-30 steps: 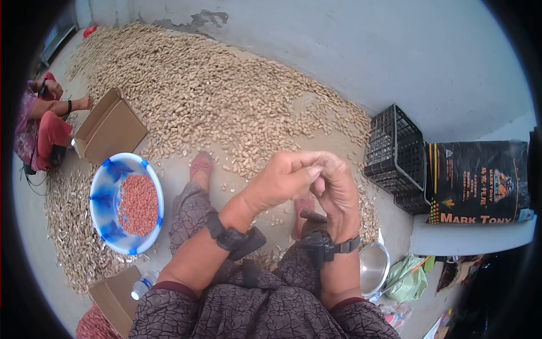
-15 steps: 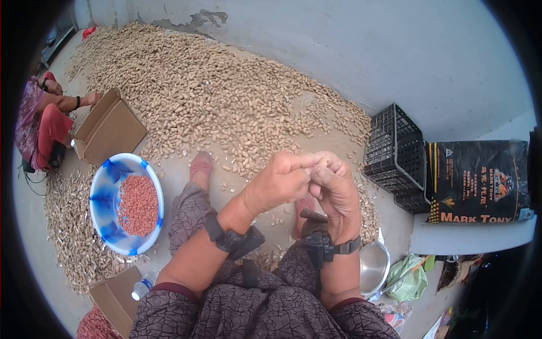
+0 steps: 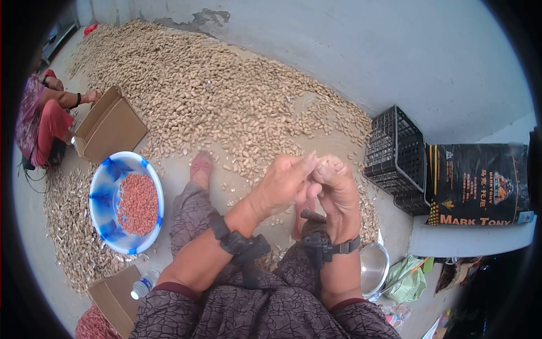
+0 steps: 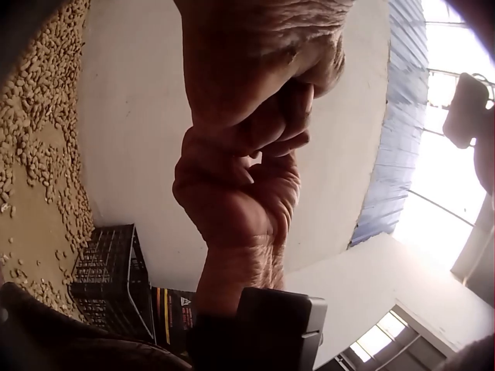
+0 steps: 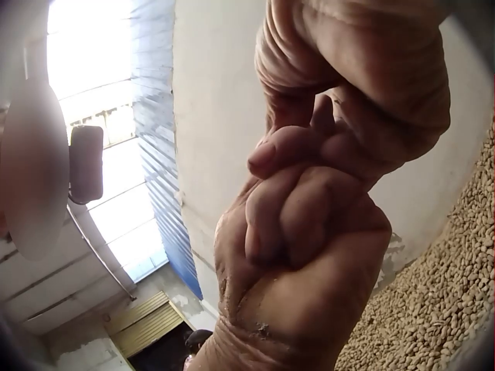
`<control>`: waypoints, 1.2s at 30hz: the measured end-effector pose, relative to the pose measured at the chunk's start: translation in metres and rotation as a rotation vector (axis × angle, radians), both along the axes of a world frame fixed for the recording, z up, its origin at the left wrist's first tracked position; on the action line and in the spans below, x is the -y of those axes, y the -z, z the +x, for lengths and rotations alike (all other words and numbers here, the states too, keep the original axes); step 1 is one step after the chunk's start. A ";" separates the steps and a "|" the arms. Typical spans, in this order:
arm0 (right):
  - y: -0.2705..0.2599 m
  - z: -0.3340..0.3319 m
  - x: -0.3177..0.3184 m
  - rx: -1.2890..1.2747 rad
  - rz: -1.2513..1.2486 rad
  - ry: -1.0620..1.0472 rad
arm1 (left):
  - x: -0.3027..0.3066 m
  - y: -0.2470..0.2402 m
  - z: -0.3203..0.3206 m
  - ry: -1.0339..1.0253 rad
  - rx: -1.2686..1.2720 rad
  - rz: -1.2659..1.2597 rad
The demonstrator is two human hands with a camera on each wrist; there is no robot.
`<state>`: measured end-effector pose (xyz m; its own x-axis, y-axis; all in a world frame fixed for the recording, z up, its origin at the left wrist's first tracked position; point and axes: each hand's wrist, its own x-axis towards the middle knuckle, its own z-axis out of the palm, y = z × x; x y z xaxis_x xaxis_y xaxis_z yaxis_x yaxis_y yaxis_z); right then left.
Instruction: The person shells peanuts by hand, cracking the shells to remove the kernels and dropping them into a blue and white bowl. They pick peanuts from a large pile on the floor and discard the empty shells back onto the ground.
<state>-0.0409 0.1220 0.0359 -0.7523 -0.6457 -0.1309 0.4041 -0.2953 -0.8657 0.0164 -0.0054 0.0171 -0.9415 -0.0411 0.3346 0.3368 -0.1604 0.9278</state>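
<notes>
In front of my lap, my left hand [image 3: 279,183] and right hand [image 3: 339,189] meet at the fingertips. Between the right thumb and forefinger I pinch a small pale peanut [image 3: 323,162], mostly covered. The left fingers are curled, their tips right beside it; I cannot tell what is inside them. Seen from the left wrist, the left hand [image 4: 259,77] hangs over the right hand [image 4: 236,205]. From the right wrist, the right hand [image 5: 363,77] covers the tips of the curled left hand [image 5: 302,232]. Unshelled peanuts [image 3: 214,101] lie heaped across the floor beyond.
A blue-and-white basin [image 3: 101,212] holds reddish shelled peanuts. Left stand a cardboard box [image 3: 116,130], another person [image 3: 42,124] and a plastic bottle [image 3: 145,284]. Right are a black crate [image 3: 395,150], a black printed sack [image 3: 480,186], a metal bowl [image 3: 374,268] and a green bag [image 3: 409,279].
Over the last second the right thumb has come down onto the peanut. Since half a second ago the left fingertips have lifted slightly off it and the left wrist has turned a little.
</notes>
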 end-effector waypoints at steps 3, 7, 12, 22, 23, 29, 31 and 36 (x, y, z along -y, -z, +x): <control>0.001 0.002 0.005 -0.027 0.026 0.021 | 0.002 -0.003 -0.001 0.021 0.026 0.079; -0.007 0.010 0.015 -0.082 0.100 0.038 | 0.007 -0.003 -0.001 0.329 0.351 0.677; -0.004 0.007 0.013 -0.143 0.205 0.085 | 0.001 -0.002 -0.006 0.150 0.315 0.664; -0.005 0.007 0.014 -0.157 0.220 0.237 | -0.005 -0.004 -0.009 -0.141 0.197 0.320; -0.006 0.007 0.013 -0.157 0.220 0.239 | -0.005 -0.003 -0.009 -0.172 0.176 0.271; -0.005 0.003 0.009 -0.098 0.193 0.211 | -0.004 -0.005 -0.007 -0.226 0.132 0.057; -0.005 0.003 0.007 -0.075 0.152 0.204 | -0.005 -0.003 -0.007 -0.223 0.113 0.012; -0.003 -0.002 0.000 -0.004 0.095 0.123 | -0.007 0.000 -0.008 -0.301 -0.010 -0.111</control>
